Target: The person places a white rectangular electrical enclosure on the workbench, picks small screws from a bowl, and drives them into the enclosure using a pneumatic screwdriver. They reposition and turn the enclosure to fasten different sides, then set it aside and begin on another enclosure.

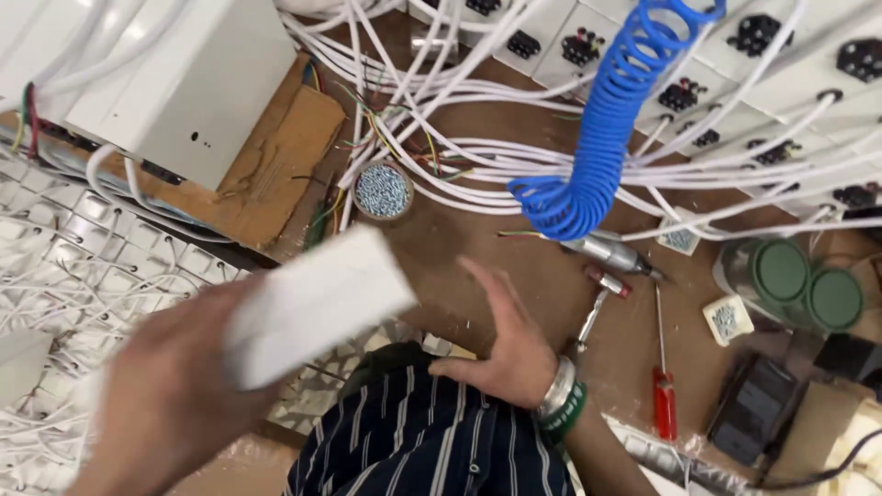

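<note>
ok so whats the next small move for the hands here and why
Probably bring the white box down onto the bare brown bench in front of the screw cup and steady it. The left hand holds it up in the air, blurred, while the right hand is open and empty beside it, with the screwdriver lying further to the right.

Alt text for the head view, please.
The left hand holds a blurred white rectangular block over a brown workbench; the right hand is spread open beside it. White cables, a blue coiled hose and a red-handled screwdriver lie around.
</note>
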